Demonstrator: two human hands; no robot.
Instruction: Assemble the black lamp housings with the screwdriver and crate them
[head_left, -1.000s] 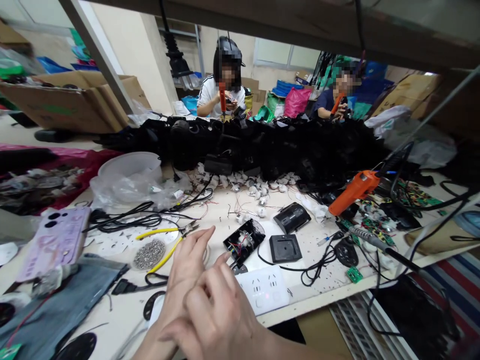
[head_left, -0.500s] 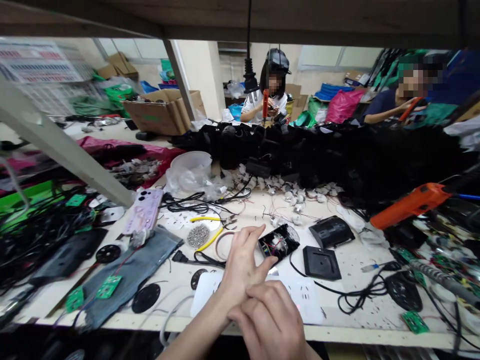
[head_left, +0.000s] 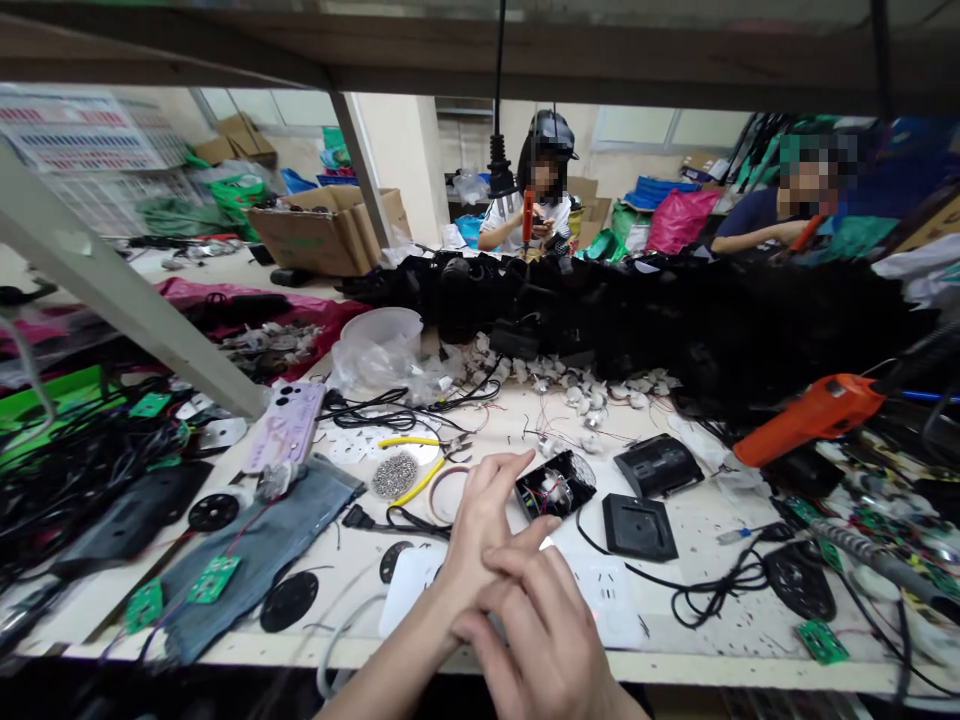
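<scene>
My left hand [head_left: 484, 515] reaches over a white power strip [head_left: 611, 605], its fingers stretched out with nothing in them. Against its thumb base and wrist rest the loosely bent, parted fingers of my right hand [head_left: 544, 615], which holds no object. Just beyond the left fingertips lies an open black housing [head_left: 555, 487] with a motor-like part and thin wires inside. Right of it are a black curved cover [head_left: 658, 464] and a black square part [head_left: 639, 527]. Yellow-handled cutters [head_left: 416, 485] and a dish of small screws [head_left: 395, 476] lie left of the left hand.
An orange tool [head_left: 810, 418] hangs at the right. Black cables [head_left: 720, 590] and green circuit boards [head_left: 821, 641] lie below it. A purple phone [head_left: 285, 428] and grey cloth [head_left: 255, 545] are at left. Two people sit beyond the black pile [head_left: 637, 300].
My right fingers have shifted up slightly across the left hand's thumb base. The left hand stays nearly in place. The camera view has moved a little.
</scene>
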